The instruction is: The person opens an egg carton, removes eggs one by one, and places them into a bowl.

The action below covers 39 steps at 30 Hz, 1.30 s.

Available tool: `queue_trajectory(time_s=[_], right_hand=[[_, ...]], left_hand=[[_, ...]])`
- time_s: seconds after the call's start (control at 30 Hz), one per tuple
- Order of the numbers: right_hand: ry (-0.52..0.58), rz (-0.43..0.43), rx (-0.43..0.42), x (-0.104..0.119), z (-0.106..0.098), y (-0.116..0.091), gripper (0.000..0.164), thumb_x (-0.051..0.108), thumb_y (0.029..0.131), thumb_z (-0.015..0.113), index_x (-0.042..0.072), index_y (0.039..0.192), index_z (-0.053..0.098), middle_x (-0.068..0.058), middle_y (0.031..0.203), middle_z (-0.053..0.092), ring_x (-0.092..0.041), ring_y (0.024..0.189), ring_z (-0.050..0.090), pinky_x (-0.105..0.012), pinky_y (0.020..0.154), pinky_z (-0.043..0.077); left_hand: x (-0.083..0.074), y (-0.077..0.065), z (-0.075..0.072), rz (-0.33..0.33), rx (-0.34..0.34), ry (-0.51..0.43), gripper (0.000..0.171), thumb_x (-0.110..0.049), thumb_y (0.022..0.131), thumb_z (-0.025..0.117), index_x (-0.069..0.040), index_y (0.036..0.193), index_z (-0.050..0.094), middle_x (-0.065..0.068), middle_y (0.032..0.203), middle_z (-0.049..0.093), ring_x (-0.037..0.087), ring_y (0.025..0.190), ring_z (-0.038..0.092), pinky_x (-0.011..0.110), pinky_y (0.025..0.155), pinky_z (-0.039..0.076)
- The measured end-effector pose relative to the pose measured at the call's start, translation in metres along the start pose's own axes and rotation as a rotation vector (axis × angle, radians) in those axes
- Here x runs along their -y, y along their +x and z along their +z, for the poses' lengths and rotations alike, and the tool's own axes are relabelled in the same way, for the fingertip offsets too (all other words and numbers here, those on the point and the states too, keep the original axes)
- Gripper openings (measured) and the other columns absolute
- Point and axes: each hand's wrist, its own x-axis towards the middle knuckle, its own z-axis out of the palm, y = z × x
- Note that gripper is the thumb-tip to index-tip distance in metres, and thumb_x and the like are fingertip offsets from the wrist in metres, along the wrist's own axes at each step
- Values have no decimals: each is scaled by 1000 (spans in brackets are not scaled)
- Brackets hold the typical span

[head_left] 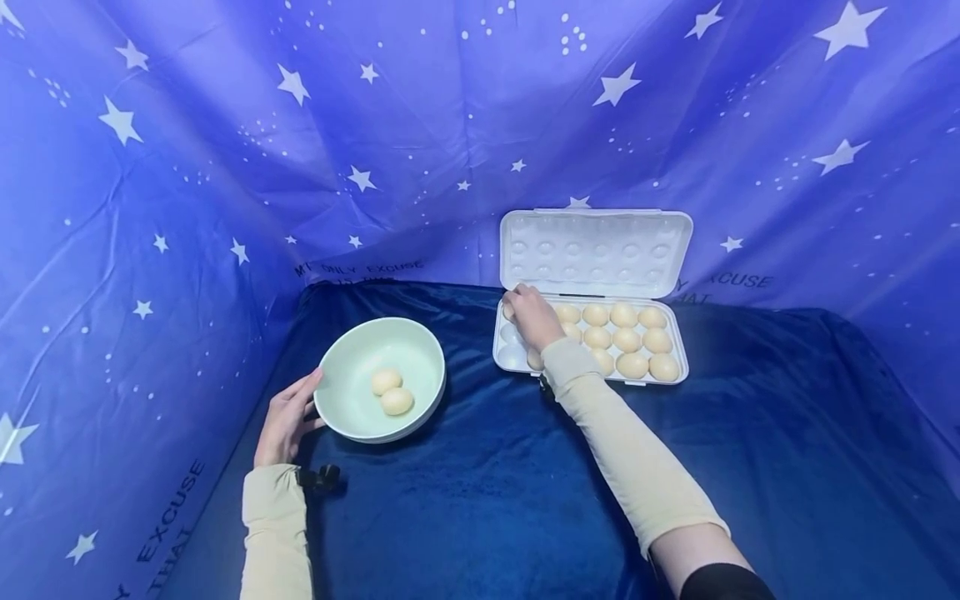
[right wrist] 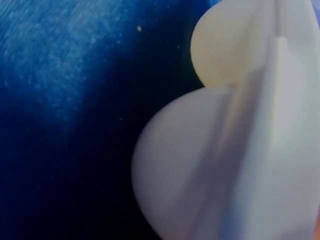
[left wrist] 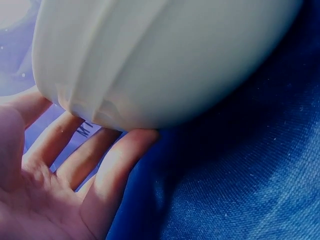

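The left hand grips the near-left side of a pale green bowl, thumb at the rim and fingers spread against the outer wall, as the left wrist view shows. Two eggs lie touching in the bottom of the bowl. Well to the right, the right hand reaches over a white egg carton and pinches a pale brown egg at the far left corner; the fingers hide much of it, and whether it has left its cell I cannot tell. The other two cells of that left column are bare, and eggs fill the visible cells to the right. The hand and its cream sleeve cover some cells, so their contents are hidden. The carton's hinged lid stands raised behind, close to a blue-violet curtain printed with white stars and lettering. Bowl and carton sit apart on a worktop draped in dark blue cloth. A small black device juts from the left wrist. In the right wrist view, pale bulges beside a white edge are too blurred to identify.
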Motion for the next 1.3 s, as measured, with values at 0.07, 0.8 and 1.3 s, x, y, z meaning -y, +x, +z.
queue_trajectory(time_s=[0.07,0.8,1.3], right_hand=[[0,4,4,0,1,-1,29,-3,89,66,-1,118,66,-19,118,60,-37,110,56,-45,95,51],[210,-126,-114,85,-28,10,37,5,82,77,1,117,68,-14,118,65,-32,110,53,-41,99,45],[244,-183,24,132,-4,2,37,7,83,76,6,119,70,-8,122,66,-25,110,56,-37,100,47]], left_hand=[[1,-1,0,-8,0,-6,76,-51,92,66,-6,149,44,-15,108,63,-3,89,65,27,74,59],[2,2,-6,0,30,-30,74,-49,94,65,-6,150,42,-17,107,63,-2,92,65,29,75,59],[2,1,-2,9,17,-40,73,-49,92,67,-6,147,46,-19,102,65,-2,90,66,28,73,60]])
